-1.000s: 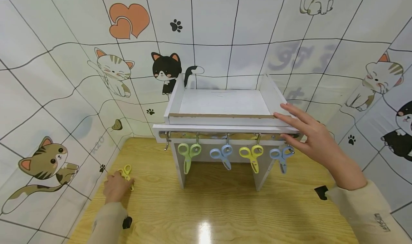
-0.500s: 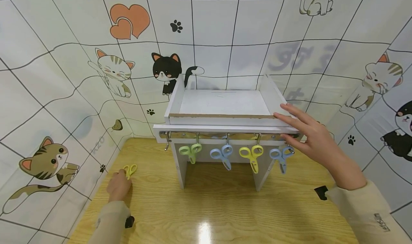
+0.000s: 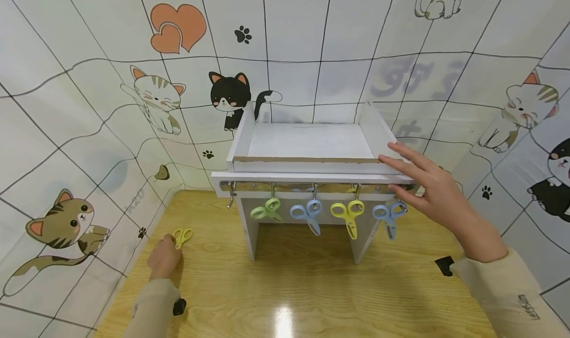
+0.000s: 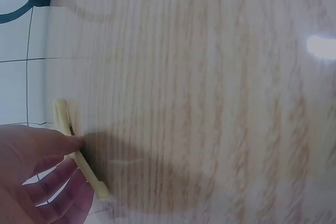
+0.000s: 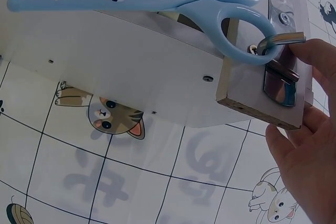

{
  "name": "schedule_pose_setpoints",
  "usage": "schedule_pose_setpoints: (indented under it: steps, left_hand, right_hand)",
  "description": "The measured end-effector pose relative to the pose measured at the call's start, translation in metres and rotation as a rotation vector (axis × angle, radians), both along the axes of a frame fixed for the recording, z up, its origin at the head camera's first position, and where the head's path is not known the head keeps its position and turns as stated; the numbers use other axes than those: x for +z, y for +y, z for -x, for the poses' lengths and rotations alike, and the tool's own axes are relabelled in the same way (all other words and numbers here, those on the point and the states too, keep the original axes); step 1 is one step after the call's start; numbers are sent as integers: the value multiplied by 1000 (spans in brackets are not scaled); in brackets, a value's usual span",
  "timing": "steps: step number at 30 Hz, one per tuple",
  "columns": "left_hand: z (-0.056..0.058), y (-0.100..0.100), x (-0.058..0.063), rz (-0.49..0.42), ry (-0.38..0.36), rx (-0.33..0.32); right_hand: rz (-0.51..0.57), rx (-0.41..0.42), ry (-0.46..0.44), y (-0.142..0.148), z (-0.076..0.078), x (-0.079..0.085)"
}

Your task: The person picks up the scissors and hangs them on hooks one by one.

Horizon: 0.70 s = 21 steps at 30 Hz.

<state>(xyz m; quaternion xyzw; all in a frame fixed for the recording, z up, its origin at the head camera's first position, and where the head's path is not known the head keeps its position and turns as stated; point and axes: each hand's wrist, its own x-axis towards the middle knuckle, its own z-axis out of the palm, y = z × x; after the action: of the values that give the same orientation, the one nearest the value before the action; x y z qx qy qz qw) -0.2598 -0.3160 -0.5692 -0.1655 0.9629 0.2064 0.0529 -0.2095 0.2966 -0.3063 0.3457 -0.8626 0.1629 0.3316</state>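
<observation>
In the head view my left hand (image 3: 164, 259) is low over the table's left side, pinching yellow scissors (image 3: 182, 238). Their loops point away from me; the fingers hide the rest. The left wrist view shows the thumb and fingers (image 4: 47, 177) around the scissors (image 4: 86, 169), seen edge-on. My right hand (image 3: 434, 194) holds the right end of a white hook rack (image 3: 311, 178), thumb in front and fingers on top. From its hooks hang green scissors (image 3: 267, 210), blue scissors (image 3: 306, 214), yellow scissors (image 3: 347, 217) and, beside my right hand, another blue pair (image 3: 390, 217).
The rack's leftmost hook (image 3: 231, 197) carries nothing. A shallow white tray (image 3: 307, 140) forms the rack's top, and its side panels (image 3: 366, 241) stand on the wooden table (image 3: 307, 283). A cat-printed wall covering (image 3: 294, 36) encloses the back and sides.
The left hand has shifted slightly, and the yellow scissors in it have turned, their loops now farther right. The hanging green scissors have swung from upright to tilted. The right hand stays put.
</observation>
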Motion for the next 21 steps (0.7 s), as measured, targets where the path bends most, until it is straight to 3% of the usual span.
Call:
schedule_pose_setpoints:
  steps: [5, 9, 16, 21]
  left_hand:
    - [0, 1, 2, -13, 21, 5]
    - [0, 3, 8, -19, 102, 1]
    - [0, 10, 34, -3, 281, -43]
    - [0, 18, 58, 17, 357, -53]
  right_hand:
    - [12, 6, 15, -1, 1, 0]
    - [13, 9, 11, -1, 1, 0]
    - [9, 4, 3, 0, 0, 1]
    - [1, -8, -7, 0, -1, 1]
